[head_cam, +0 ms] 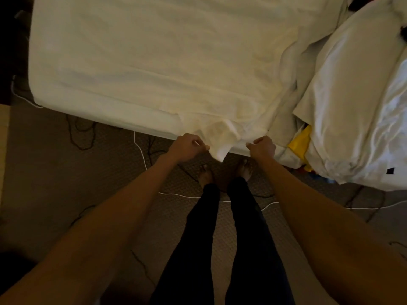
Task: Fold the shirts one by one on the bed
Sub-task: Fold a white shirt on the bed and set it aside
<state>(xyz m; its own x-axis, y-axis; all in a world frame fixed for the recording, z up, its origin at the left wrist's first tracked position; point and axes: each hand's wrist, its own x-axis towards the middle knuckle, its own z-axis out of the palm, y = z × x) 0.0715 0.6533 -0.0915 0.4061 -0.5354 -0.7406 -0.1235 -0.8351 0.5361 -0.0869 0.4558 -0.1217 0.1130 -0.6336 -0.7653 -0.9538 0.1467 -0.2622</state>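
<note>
I pinch the near edge of the white shirt [220, 137] at the edge of the bed [132, 62], my left hand [187, 146] and right hand [263, 146] on each side, fingers closed on the cloth, its body lying away from me.

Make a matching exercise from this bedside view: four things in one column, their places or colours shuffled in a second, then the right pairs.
Things
1. left hand
2. right hand
3. yellow item
4. white cable

Places or states
A. on the carpet below the bed edge
B. tucked under the white bedding pile at right
C. pinching the hanging corner of the white shirt
D. closed on the fabric at the bed edge, beside the yellow item

Pairs: 1-C, 2-D, 3-B, 4-A
</note>
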